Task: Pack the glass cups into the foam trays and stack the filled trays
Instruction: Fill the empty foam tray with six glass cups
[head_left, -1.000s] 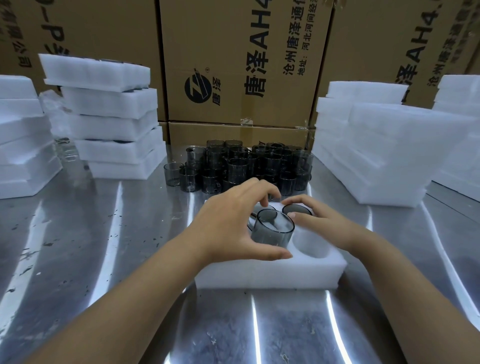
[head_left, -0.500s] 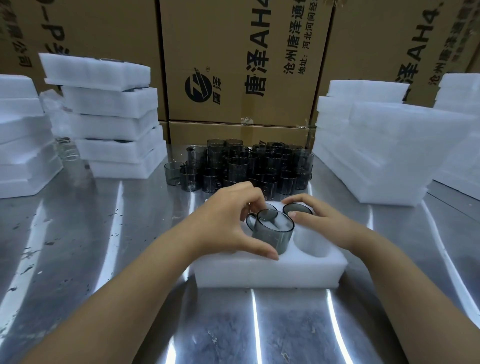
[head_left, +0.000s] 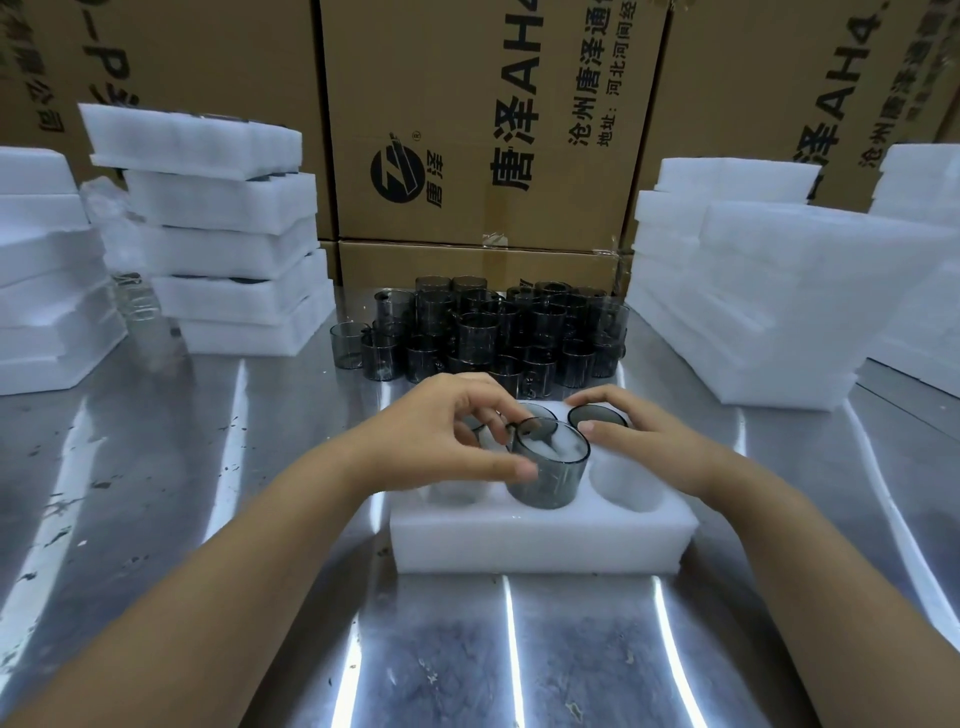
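Left hand is pinching the upright cup from its left side, grip curled onto it. The cup is sitting half-sunk in the tray's front-middle hole, axis vertical, probably needing a straight-down push. Right hand is lying open just beside it.

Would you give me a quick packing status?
Left hand grips cup, partly into tray front middle pocket. Right hand rests on seated cup. Nothing blocking.
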